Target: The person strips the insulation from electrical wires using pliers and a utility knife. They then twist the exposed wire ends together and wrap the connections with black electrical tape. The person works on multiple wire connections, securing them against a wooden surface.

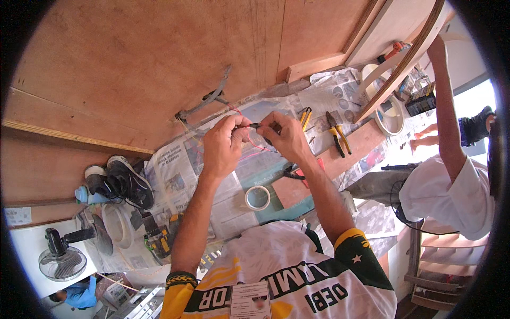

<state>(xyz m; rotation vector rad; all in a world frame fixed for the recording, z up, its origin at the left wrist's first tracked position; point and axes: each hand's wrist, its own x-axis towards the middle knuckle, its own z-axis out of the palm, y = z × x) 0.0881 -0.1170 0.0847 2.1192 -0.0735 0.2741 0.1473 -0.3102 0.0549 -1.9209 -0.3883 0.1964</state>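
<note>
White jersey (281, 255), green-yellow sleeves (364, 266)

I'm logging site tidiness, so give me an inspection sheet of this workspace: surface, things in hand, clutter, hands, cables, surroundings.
Surface: spread with newspaper sheets; a flat brown board lies on them.
Things in hand: red wires and a short dark piece, its kind too small to tell.
Clutter: yellow-handled pliers, a pale ring-shaped roll, a yellow-and-black drill, dark shoes.
Hands: left hand and right hand pinch at the dark piece, fingertips close together.
Cables: red wires loop loosely below the hands; a grey strip lies by the wooden panel.
Surroundings: fan at lower left; person in a white shirt at right.
</note>
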